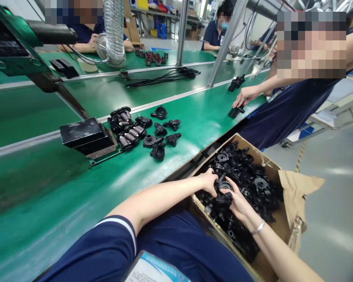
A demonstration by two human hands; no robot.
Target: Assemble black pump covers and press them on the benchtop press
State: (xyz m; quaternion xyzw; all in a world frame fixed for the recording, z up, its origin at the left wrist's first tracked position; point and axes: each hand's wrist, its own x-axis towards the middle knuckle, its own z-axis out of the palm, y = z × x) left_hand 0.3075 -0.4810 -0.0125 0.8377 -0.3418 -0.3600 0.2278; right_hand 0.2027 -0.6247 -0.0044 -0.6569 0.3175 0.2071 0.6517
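Both hands reach into an open cardboard box (198,199) heaped with black plastic housings (261,183). My left hand (208,182) has its fingers curled on black parts at the near left of the heap. Just right of it, my right hand (237,200) grips a round black plastic housing (225,188) between thumb and fingers. The two hands are close together, and parts between them overlap, so I cannot tell whether both hold the same piece. Some fingertips are hidden among the parts.
On the green bench (129,184) lie loose black housings (158,152) and a cluster of parts with metal cylinders (129,135), beside a black block fixture (86,135). A co-worker's hand (245,96) holds a black part at the right. Torn cardboard flap (297,188) sticks out rightward.
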